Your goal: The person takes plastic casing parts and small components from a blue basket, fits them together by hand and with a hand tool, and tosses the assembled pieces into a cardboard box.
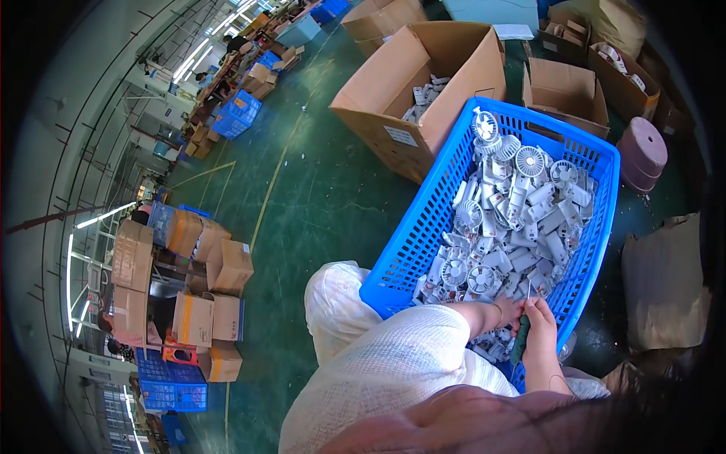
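A blue plastic crate (pixel 423 227) holds several white hand-held fan parts (pixel 514 219) heaped inside. My left hand (pixel 508 312) reaches into the crate's near end, fingers closed around a white fan part at the pile's edge. My right hand (pixel 538 327) is close beside it, gripping a dark green object (pixel 520 342) that hangs below the fingers. Both hands touch over the crate's near rim. My white sleeve (pixel 393 356) covers the left arm.
An open cardboard box (pixel 423 83) with a few white parts stands beyond the crate. More cardboard boxes (pixel 563 91) and a stack of maroon stools (pixel 641 155) lie to the right. Stacked cartons (pixel 197 295) and blue crates (pixel 172 386) stand at left on the green floor.
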`<control>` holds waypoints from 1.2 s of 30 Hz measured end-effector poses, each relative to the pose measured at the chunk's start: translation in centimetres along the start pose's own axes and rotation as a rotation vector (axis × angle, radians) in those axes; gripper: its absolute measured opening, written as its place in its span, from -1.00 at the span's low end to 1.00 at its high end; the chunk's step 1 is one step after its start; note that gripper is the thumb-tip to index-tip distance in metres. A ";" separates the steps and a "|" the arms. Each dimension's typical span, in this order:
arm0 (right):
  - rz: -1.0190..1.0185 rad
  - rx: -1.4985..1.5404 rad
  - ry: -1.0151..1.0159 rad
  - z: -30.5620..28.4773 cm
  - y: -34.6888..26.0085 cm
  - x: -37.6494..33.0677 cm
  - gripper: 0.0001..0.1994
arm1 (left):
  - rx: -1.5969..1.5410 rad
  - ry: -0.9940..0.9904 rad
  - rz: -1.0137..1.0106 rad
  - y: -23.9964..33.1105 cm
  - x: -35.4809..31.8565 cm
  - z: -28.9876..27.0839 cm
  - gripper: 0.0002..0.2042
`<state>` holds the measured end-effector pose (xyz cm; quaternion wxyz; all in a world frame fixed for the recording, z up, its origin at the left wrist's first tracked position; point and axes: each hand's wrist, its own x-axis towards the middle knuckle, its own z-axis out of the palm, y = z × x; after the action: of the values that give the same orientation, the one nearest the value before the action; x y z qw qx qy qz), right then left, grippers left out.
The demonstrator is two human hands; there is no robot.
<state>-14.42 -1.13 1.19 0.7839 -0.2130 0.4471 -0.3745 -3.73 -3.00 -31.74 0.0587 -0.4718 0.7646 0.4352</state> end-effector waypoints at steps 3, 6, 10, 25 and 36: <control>0.012 0.041 0.091 -2.7 0.4 0.9 -0.88 | -0.097 -0.120 -0.131 5.8 -2.5 -4.1 -0.65; 0.027 0.019 0.076 -1.7 0.5 0.8 -0.89 | 0.414 -0.190 -0.030 4.4 -2.4 -2.7 -0.71; 0.024 -0.032 0.072 -1.1 0.9 1.2 -0.89 | 0.480 -0.066 0.029 0.0 -1.2 1.6 -0.77; -0.187 -0.295 0.055 -2.9 2.8 4.1 -0.88 | 0.009 0.218 0.056 2.2 -8.7 -10.3 -0.73; -0.198 -0.402 0.081 -3.0 3.6 4.7 -0.87 | -0.702 0.385 -0.035 3.9 -12.1 -11.9 -0.83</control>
<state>-14.02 -2.55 -5.29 0.6665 -0.3924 0.5209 -0.3613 3.70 -2.75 -15.99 -0.2431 -0.5492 0.5581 0.5725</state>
